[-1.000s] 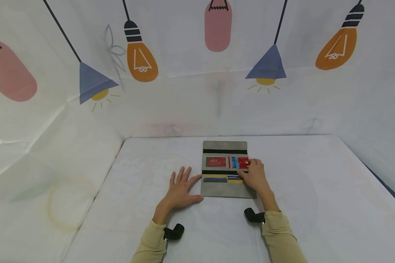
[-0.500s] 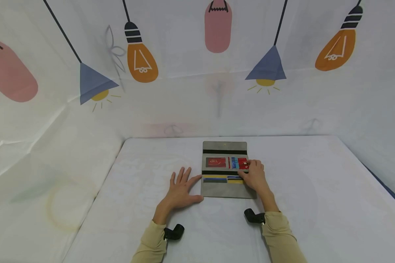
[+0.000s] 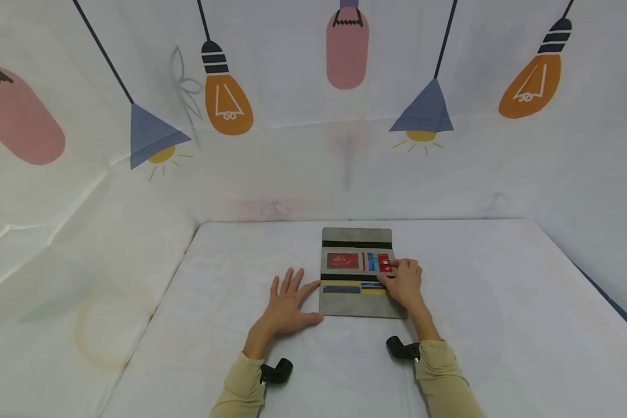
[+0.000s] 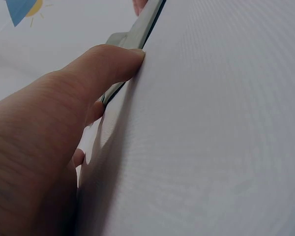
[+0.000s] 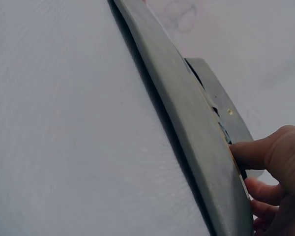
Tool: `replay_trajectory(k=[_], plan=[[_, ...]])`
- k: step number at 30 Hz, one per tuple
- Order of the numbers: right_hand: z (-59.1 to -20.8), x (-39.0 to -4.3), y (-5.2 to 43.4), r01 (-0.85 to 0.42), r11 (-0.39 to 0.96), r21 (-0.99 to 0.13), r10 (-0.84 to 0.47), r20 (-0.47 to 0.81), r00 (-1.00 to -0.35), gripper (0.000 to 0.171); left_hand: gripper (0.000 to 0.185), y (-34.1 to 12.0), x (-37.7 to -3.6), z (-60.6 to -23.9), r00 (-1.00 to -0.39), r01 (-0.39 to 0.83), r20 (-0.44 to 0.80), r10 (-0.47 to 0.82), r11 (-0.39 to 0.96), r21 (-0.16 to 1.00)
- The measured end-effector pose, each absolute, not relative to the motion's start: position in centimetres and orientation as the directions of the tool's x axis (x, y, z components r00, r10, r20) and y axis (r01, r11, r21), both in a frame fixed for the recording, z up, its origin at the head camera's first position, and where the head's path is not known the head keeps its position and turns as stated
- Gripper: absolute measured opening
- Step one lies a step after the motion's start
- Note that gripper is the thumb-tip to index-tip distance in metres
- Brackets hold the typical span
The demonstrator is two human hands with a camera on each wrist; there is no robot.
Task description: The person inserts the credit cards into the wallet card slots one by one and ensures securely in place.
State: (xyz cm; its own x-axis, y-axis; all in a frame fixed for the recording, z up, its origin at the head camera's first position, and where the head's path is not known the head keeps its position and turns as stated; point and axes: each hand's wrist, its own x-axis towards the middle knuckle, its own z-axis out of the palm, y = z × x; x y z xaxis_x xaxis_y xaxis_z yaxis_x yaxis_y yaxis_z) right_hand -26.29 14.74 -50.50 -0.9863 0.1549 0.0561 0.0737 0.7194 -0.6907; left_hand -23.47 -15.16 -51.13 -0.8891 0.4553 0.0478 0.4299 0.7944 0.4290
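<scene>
The right hand [image 3: 406, 283] pinches a small red plastic card [image 3: 385, 262] at its slot in the flat grey fabric wallet [image 3: 359, 302], open mid-table. The left hand [image 3: 286, 303], fingers spread flat, braces the wallet's edge. The card looks stiff, light, slick; probably best gripped by its exposed corner.

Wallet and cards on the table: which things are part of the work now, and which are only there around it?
In use:
- grey wallet, lying open
- red card, pinched by the right hand
- left hand, flat beside the wallet's edge

Only around:
- VIP card
- white table
- lamp-print backdrop
</scene>
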Motion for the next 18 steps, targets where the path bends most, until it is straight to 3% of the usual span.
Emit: replay_trajectory(k=[18], plan=[[-50.7,-26.33,14.64,0.085,0.708,-0.701,0.178,0.06,-0.982,0.047,0.075,-15.08,-23.61,-51.38,-0.893,0.426,0.049,0.448,0.805,0.412]])
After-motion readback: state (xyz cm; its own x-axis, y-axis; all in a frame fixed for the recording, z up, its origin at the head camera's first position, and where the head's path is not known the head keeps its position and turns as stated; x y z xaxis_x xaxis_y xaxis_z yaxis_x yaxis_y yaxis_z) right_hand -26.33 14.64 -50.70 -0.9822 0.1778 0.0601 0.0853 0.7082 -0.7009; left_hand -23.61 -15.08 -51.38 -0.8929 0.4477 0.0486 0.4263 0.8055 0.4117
